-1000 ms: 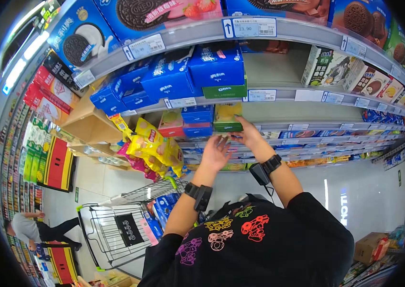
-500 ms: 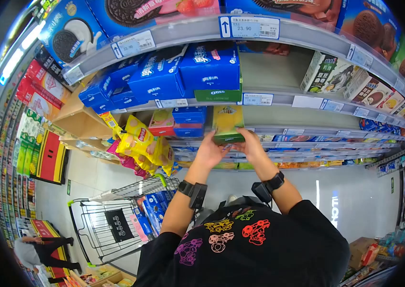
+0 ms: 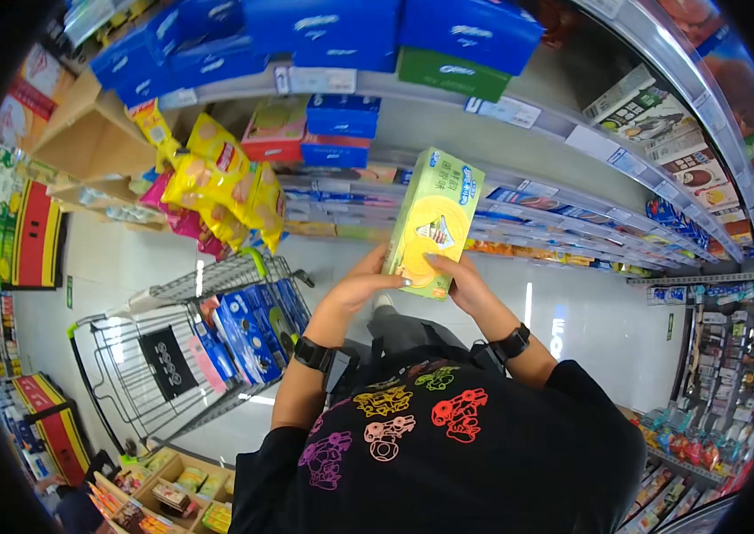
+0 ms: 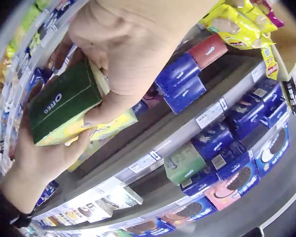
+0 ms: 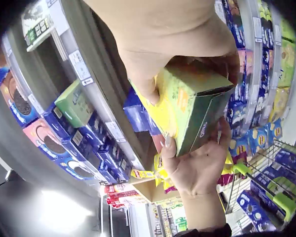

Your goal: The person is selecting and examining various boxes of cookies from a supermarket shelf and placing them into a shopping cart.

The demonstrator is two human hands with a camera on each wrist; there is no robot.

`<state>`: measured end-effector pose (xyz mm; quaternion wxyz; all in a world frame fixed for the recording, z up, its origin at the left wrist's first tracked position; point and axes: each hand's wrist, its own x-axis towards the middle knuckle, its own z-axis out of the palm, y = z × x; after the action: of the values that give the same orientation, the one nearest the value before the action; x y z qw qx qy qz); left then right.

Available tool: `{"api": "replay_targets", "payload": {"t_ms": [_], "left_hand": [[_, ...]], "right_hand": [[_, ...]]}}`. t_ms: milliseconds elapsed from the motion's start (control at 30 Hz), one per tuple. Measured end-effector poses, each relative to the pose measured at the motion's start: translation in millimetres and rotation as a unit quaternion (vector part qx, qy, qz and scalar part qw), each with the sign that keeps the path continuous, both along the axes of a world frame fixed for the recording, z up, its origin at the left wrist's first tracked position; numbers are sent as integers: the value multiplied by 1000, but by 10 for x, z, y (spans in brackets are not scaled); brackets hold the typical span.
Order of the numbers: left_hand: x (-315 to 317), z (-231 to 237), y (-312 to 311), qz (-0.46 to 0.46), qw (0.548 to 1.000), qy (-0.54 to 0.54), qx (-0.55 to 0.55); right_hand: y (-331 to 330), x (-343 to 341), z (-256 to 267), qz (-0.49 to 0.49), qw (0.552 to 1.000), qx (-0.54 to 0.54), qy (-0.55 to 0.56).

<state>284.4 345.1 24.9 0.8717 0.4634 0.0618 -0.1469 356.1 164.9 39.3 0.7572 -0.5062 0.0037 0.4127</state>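
Observation:
A yellow-green Oreo cookie box (image 3: 435, 227) is held in front of the body, its printed face turned up and its far end tilted slightly right. My left hand (image 3: 360, 283) grips the lower left side, thumb across the front. On the lower right side my right hand (image 3: 467, 283) grips it too, its thumb lying on the yellow print. In the left wrist view the dark green end of the box (image 4: 64, 101) faces the camera between both hands. The right wrist view shows both thumbs on the yellow face, with fingers wrapped behind the box (image 5: 187, 106).
Shelves ahead carry blue Oreo boxes (image 3: 323, 36) and, lower, a small stack of blue and red boxes (image 3: 338, 129). Yellow chip bags (image 3: 221, 182) hang at the left. A shopping cart (image 3: 190, 343) with blue packages stands at my left; a snack bin (image 3: 177, 489) sits behind it.
Both hands have drawn the cookie box off the shelf and toward the body, turning its printed face up. The head view has shifted downward, and the cart shows more fully.

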Motion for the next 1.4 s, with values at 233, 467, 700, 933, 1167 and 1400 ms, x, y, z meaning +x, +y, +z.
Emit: {"api": "replay_targets", "payload": {"t_ms": [233,467,700,933,1167,1400], "left_hand": [[-823,16,513,17,979,-37,198],[-1922,-2,1046,47,939,19,340],[-2991,-209,1381,215,917,145,304],[-3774,-591,1727,317,894,139,284],[-3930,-979,1743,460,863,201,48],[-3924,-703,1824,471,855,185,-116]], "right_hand": [[634,-624,-80,-28,999,16,-13],[1333,-1444,-229,53,993,-32,-99],[2236,-2191,-643,187,977,-98,21],[3006,-2695,-1054,364,923,-112,-62],[3491,-2897,-772,470,850,-223,-85],[3779,-2854,-930,450,860,-203,-126]]}}
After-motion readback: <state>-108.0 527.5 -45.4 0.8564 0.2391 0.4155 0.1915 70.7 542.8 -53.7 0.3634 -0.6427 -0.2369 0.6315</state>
